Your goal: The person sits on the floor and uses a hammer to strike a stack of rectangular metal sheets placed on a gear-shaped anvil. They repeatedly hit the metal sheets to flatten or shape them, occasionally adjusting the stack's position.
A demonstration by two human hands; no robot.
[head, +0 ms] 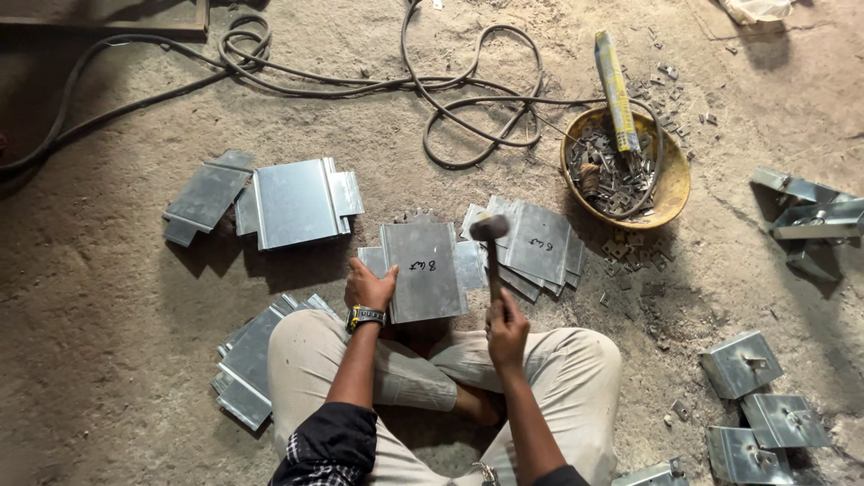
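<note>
Setting: a person sat cross-legged on a dusty concrete floor (117, 297), seen from a head camera looking down.
Left hand: the left hand (369, 288) lay on the near left edge of a galvanised sheet-metal plate (425, 270), fingers curled over that edge, pinning it flat.
Right hand: the right hand (507, 326) was closed tight around the handle of a hammer (491, 245), whose head hung raised just right of the plate's far corner, not touching it.
Work piece: the plate rested directly in front of the knees, on top of other flat pieces, with a handwritten mark on its face.
Stacks: a pile of marked plates (538, 247) lay just to the right; larger folded sheets (297, 202) lay beyond to the left; another stack (247, 364) sat beside the left knee.
Other items: a yellow bowl (673, 184) of small metal scraps with a long wrapped packet (616, 90) stood far right; bent brackets (756, 405) and a cable (468, 108) lay about.
Progress: judging by the piles, several plates seemed handled and sorted, while the one under the hand appeared mid-hammering; how many remained could not be told.
</note>
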